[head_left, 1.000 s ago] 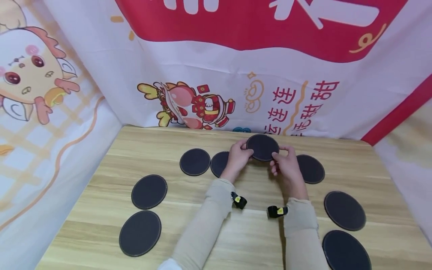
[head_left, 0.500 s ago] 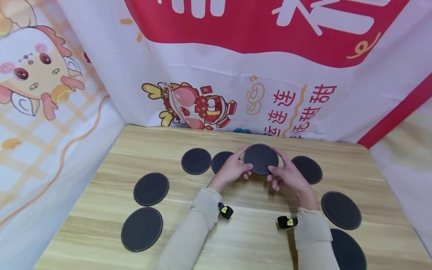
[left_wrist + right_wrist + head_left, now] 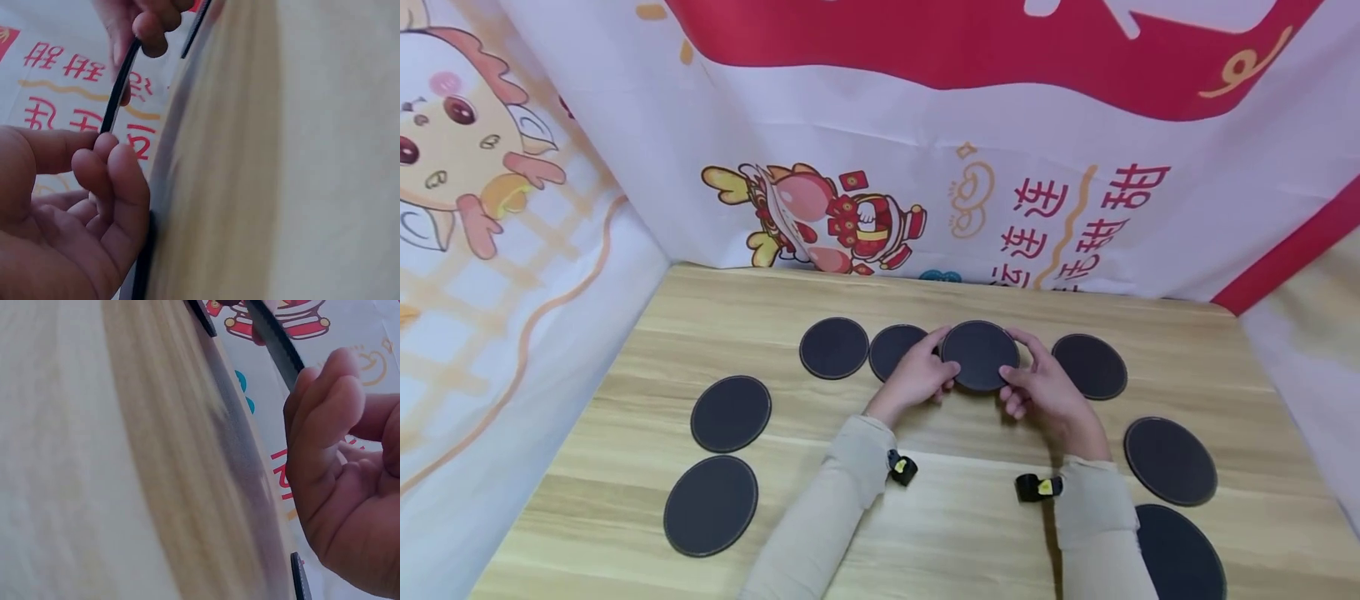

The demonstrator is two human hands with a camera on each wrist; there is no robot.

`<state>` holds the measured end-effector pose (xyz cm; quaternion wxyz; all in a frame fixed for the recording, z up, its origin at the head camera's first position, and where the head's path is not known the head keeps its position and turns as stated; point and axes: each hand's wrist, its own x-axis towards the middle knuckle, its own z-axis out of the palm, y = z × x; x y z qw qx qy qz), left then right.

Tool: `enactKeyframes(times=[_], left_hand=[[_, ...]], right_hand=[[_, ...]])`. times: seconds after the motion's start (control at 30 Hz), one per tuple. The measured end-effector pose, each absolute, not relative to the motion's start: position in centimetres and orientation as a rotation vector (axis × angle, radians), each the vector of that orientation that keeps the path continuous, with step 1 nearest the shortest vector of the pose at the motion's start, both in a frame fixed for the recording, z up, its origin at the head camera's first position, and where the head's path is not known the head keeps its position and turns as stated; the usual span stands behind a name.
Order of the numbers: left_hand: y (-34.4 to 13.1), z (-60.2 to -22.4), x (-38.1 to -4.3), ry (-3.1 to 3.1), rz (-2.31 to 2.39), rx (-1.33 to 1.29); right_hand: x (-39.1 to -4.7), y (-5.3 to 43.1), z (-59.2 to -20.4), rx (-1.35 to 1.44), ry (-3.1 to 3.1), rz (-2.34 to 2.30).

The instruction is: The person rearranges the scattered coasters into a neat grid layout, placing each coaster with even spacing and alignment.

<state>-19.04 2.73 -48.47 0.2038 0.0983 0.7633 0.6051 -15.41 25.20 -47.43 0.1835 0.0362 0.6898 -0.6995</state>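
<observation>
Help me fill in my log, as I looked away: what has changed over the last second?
The held disc has moved toward the near side of the table, away from the printed cloth, carried by the left hand and the right hand. Nothing was newly gripped or let go: both hands hold its edge as before. The other discs lie where they were.

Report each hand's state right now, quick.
Left hand: holding, pinching the left edge of the raised round black coaster.
Right hand: holding, pinching the same coaster's right edge.
</observation>
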Motion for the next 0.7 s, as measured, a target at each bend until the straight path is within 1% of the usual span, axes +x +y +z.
enactKeyframes(times=[0.33,0.7], left_hand=[[2.9,-48.1,-19.0,2.267,1.576,0.219],[0.8,-47.4,-20.1,2.429,1.471,0.201]], right_hand=[[-15.8,25.0,-47.8,0.174,1.922,-1.962],[-15.8,24.9,-47.9,0.237,2.038,-1.822]])
